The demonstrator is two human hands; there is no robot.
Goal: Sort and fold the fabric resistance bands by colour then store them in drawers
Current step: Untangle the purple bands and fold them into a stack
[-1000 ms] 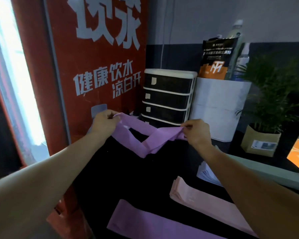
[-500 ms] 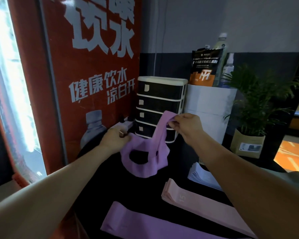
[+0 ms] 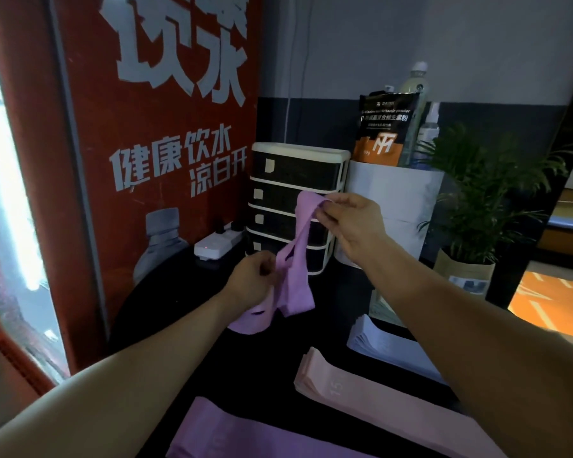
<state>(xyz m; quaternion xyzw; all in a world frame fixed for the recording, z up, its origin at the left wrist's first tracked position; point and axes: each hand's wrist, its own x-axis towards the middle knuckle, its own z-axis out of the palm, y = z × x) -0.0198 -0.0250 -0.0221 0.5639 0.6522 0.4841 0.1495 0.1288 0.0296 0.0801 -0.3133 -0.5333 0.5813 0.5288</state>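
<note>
At the left of the frame stands a red poster panel (image 3: 166,166) with white characters and a printed water bottle, and at its lower right a white power strip (image 3: 216,245) lies on the dark table (image 3: 179,312). Just left of centre, the left hand (image 3: 252,281) has its fingers curled round the lower part of a purple band (image 3: 296,276), which hangs bunched and looped above the table. Behind it stands a small drawer unit (image 3: 298,180) with four dark drawers, all closed. The right hand (image 3: 351,223) pinches the band's upper end, level with the middle drawers. Along the bottom edge a second purple band (image 3: 232,431) lies flat; to its right lies a pink band (image 3: 371,401). At the far right stands a potted plant (image 3: 483,193).
</note>
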